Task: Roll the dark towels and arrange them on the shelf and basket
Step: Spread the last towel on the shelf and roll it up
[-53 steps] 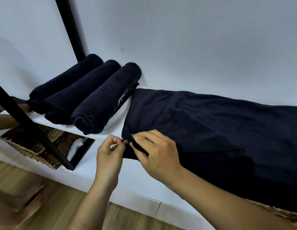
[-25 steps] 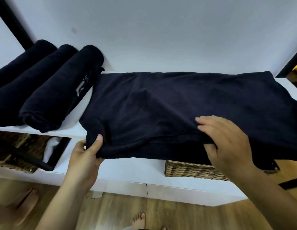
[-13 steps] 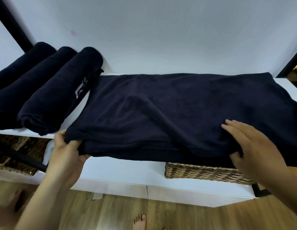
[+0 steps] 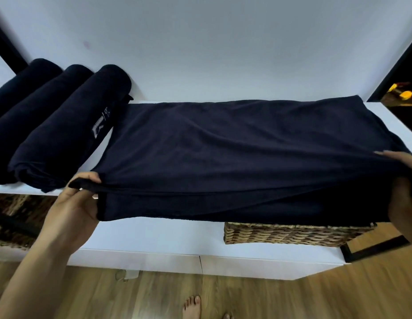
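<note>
A dark navy towel (image 4: 235, 143) lies folded and spread flat along the white shelf (image 4: 384, 116), its front edge hanging over the shelf's lip. My left hand (image 4: 73, 203) pinches the towel's near left corner, thumb on top. At the right edge of the view my right hand (image 4: 405, 187) grips the near right corner, and the front edge is stretched taut between both hands. Three rolled dark towels (image 4: 62, 134) lie side by side on the shelf's left end. A wicker basket (image 4: 292, 234) stands on the lower level under the towel's right half.
A second wicker basket (image 4: 13, 217) sits at lower left, partly hidden. Black frame posts (image 4: 7, 49) rise at the back left and right. A white wall backs the shelf. Wooden floor (image 4: 154, 295) and bare feet (image 4: 192, 307) are below.
My hands have moved apart from the towel's left corner to its two near corners. The right hand slid right along the front edge, which is now pulled taut.
</note>
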`<state>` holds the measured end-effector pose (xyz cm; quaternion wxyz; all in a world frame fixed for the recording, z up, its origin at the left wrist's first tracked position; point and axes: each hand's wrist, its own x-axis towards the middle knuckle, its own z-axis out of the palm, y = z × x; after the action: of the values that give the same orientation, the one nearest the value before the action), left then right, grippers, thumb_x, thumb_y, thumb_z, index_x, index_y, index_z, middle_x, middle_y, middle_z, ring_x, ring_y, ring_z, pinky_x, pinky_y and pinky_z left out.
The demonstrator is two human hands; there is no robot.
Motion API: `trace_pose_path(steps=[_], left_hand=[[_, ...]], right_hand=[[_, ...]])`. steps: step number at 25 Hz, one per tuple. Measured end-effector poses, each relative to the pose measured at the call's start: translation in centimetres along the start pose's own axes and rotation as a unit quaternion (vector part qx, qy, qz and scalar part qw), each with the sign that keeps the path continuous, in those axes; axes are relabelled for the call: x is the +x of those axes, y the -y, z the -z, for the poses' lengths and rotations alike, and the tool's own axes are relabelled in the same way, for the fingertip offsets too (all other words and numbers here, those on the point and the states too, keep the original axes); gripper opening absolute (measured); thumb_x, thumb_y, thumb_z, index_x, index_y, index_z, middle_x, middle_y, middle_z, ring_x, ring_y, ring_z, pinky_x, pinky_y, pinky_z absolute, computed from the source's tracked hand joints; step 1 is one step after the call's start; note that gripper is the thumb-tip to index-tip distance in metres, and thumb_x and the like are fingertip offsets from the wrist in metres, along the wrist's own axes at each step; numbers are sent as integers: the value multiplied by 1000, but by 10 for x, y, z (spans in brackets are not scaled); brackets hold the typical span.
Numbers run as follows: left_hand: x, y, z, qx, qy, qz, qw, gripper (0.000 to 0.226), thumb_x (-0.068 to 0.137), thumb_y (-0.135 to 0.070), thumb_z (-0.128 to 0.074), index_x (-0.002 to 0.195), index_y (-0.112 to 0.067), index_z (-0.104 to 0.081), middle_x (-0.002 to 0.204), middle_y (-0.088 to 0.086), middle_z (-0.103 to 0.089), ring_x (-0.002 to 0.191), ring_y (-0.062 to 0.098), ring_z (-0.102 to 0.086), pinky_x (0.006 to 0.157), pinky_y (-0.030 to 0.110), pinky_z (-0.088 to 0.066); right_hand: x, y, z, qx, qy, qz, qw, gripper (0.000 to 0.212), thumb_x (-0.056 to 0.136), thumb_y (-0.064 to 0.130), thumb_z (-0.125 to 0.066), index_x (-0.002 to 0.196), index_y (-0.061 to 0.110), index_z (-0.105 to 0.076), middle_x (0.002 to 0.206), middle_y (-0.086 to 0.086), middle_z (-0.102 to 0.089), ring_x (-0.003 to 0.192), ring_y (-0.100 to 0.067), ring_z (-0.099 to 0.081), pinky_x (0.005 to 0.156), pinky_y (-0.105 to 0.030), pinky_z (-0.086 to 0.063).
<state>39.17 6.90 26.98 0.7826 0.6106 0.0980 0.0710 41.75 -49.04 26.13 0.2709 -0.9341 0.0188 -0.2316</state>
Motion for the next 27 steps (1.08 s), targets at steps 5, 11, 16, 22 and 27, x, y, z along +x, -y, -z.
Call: trace_pose_path(steps=[5, 11, 16, 22, 27], left_hand=[[10, 2, 22, -87, 62, 13, 994, 10, 85, -12, -44, 83, -19, -51, 97, 2, -65, 97, 19, -68, 75, 30, -57], [4, 2, 19, 9, 19, 32, 999, 35, 90, 7, -31, 78, -15, -55, 89, 4, -57, 81, 19, -65, 67, 37, -54], [-16, -17, 5, 440, -174, -16, 881, 45, 85, 12, -45, 101, -25, -66, 102, 7, -61, 82, 30, -64, 72, 45, -60], [-100, 43, -123, 310, 56, 23, 949, 25, 89, 2, -60, 83, -22, -60, 80, -1, -66, 72, 10, -63, 70, 19, -50], [-79, 55, -154, -97, 50, 244, 964, 19, 96, 2, -46, 93, 0, -64, 89, 18, -67, 82, 29, -65, 93, 46, -54]], right_hand=[[-26, -43, -8, -130, 28, 126, 983, 41, 95, 26, -38, 129, 37, -57, 145, 6, -49, 135, -25, -46, 113, -59, -31], [-48, -105, -15, -176, -32, 195, 964, 37, 96, 19, -42, 124, 2, -58, 152, -6, -41, 141, -36, -38, 110, -67, -28], [-38, 22, -2, -188, 22, 176, 966, 51, 73, 17, -49, 118, 0, -66, 133, -22, -58, 133, -40, -46, 111, -65, -27], [-76, 129, -85, -189, 34, 302, 934, 53, 78, 16, -55, 131, 13, -55, 131, -16, -61, 128, -36, -53, 107, -69, -29], [-65, 193, -116, -70, -25, 383, 921, 32, 79, 17, -64, 109, 13, -73, 110, -8, -70, 96, -32, -65, 84, -48, -47]])
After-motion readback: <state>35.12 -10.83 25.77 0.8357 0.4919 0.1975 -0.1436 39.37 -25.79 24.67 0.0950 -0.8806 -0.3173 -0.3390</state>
